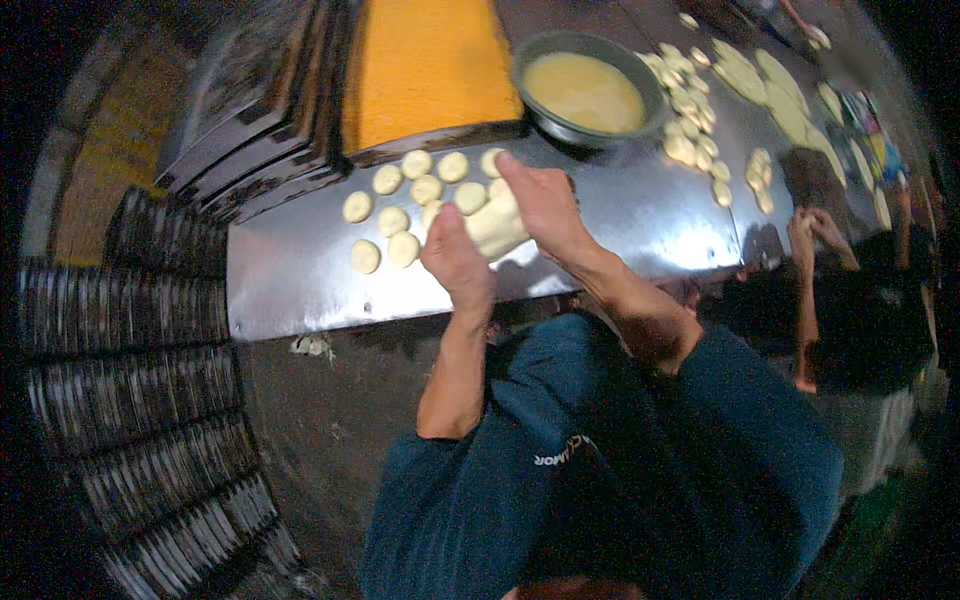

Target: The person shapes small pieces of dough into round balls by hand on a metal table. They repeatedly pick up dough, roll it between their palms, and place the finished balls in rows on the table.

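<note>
Between my two hands a pale, smooth piece of dough [496,227] is held and stretched above the metal work table [292,277]. My left hand [459,262] grips its near left end with the thumb on top. At its right end, my right hand [549,204] has hold of it, thumb pointing away from me. Several flattened dough rounds [392,222] lie on the table just beyond and left of my hands. One round [470,198] sits right behind the held dough, and another is partly covered by my left thumb. My fingers' undersides are hidden.
A dark bowl [652,112] of cloudy yellowish liquid stands beyond my right hand. Left of it is an orange surface [427,75]. Dark trays [247,142] are stacked at left. Small dough pieces [682,105] and flat sheets [784,105] lie at right, near another person's hands [821,225].
</note>
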A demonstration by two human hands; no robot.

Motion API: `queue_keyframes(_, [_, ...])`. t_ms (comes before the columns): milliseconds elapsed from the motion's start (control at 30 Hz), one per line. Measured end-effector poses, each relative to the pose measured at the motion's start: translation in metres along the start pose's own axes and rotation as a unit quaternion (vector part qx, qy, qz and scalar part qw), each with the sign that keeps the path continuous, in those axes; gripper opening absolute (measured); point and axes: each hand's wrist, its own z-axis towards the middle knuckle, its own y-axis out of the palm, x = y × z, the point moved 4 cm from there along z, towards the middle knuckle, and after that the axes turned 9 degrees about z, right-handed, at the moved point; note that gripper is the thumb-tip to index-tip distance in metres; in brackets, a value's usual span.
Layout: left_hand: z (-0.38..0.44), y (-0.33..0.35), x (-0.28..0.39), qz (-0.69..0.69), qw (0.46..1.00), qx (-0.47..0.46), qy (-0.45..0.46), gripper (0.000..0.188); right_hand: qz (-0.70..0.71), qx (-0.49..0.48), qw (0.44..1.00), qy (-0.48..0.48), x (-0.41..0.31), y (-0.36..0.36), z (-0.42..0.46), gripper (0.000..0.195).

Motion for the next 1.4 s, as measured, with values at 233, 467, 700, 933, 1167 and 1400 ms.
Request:
queue_keyframes(233, [-0.027, -0.045, -0.072, -0.017, 0.931, -0.117, -0.346, 0.037, -0.605, -0.160, 0.698, -0.347, 0.024, 0.025, -0.090, 0.032])
queue_keyframes(467, [-0.024, -0.089, -0.054, 0.332, 0.907, -0.140, -0.219, 0.036, -0.609, -0.021, 0.740, -0.286, 0.058, -0.090, -0.015, 0.024])
queue_keyframes(700, [-0.013, -0.087, -0.046, 0.207, 0.951, -0.029, -0.228, 0.026, -0.694, -0.109, 0.688, -0.184, 0.105, -0.125, -0.003, 0.014])
queue_keyframes(933, [-0.017, -0.085, -0.051, 0.144, 0.935, -0.019, -0.323, 0.028, -0.328, 0.075, 0.936, 0.101, 0.082, -0.190, -0.033, 0.020])
queue_keyframes(1167, [-0.010, -0.048, -0.077, 0.173, 0.930, -0.131, -0.295, 0.027, -0.627, -0.059, 0.775, -0.045, 0.071, -0.167, -0.036, 0.039])
queue_keyframes(1400, [-0.028, 0.001, -0.085, 0.015, 0.922, -0.116, -0.369, 0.022, -0.170, -0.019, 0.984, -0.057, 0.050, -0.084, -0.031, 0.031])
